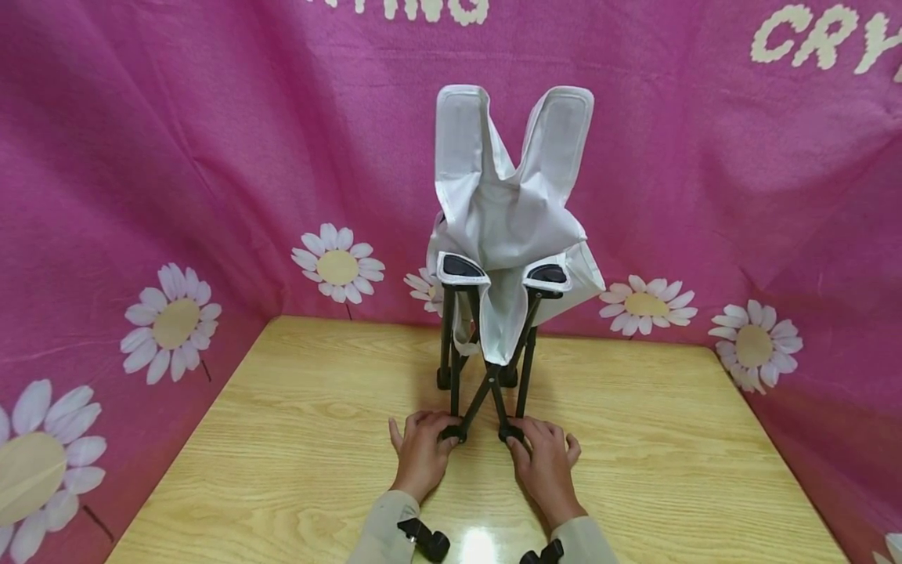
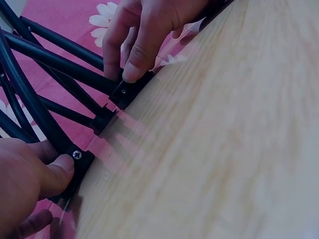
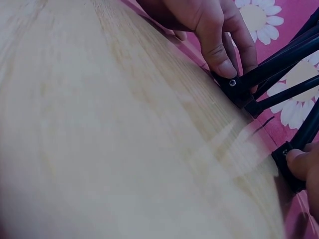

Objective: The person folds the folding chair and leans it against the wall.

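Observation:
A folding camp chair (image 1: 517, 223) with white fabric and crossed black legs stands partly folded on the table. Two fabric flaps stick up at its top. My left hand (image 1: 421, 450) pinches the black foot (image 2: 75, 172) of the near left leg, thumb on its screwed face. On the near right leg, my right hand (image 1: 546, 470) grips the matching foot (image 3: 288, 167) between thumb and fingers. Both feet are low at the tabletop, a short gap apart. The far legs stand behind, and the seat fabric sags between the tubes.
The wooden table (image 1: 317, 407) reaches back to a pink cloth (image 1: 232, 157) printed with daisies, which hangs at the back and both sides. Black straps with devices (image 1: 424, 540) sit on both sleeves. Light glares on the near table edge.

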Demonstrator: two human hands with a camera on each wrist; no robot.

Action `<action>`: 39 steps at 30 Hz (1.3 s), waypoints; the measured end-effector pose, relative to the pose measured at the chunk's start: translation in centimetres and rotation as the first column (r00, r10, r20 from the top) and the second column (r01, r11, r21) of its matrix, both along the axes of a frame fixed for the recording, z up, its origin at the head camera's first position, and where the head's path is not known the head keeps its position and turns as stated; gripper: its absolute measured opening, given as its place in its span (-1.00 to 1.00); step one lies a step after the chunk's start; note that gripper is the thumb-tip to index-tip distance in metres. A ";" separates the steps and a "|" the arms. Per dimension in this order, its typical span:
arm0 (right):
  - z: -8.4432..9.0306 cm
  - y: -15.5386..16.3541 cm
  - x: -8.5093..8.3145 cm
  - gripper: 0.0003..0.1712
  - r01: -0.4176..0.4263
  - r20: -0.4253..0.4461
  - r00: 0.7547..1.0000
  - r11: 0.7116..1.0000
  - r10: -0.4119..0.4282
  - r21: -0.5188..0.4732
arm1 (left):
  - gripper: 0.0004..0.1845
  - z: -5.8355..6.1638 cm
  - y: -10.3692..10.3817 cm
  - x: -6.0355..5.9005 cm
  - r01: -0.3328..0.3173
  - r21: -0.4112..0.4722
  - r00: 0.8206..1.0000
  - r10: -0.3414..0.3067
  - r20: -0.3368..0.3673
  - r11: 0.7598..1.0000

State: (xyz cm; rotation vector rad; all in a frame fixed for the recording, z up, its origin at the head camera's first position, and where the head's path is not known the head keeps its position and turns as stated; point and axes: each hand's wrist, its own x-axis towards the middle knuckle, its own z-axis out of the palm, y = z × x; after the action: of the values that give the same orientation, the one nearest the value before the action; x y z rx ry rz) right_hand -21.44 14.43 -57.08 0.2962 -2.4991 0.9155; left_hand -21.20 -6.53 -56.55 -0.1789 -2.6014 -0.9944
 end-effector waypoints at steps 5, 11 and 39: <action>0.1 -0.1 -0.1 -0.69 0.001 0.003 1.000 1.000 -0.001 -0.006 | -0.71 0.2 0.1 -0.1 -0.010 0.000 1.000 0.010 -0.002 1.000; 0.1 0.0 -0.3 -0.70 0.004 0.019 1.000 1.000 -0.003 -0.017 | -0.72 0.2 0.3 -0.2 -0.014 -0.005 1.000 0.014 -0.015 1.000; -0.1 0.3 -2.3 -0.75 -0.012 0.005 1.000 1.000 0.012 0.007 | -0.73 0.0 0.3 -2.1 -0.005 -0.004 1.000 0.005 -0.017 1.000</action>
State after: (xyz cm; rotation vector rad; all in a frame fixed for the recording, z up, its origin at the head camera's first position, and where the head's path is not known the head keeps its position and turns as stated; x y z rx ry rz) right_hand -23.76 14.74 -57.16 0.3121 -2.5078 0.9131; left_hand -23.35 -6.25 -56.52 -0.1805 -2.5876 -0.9816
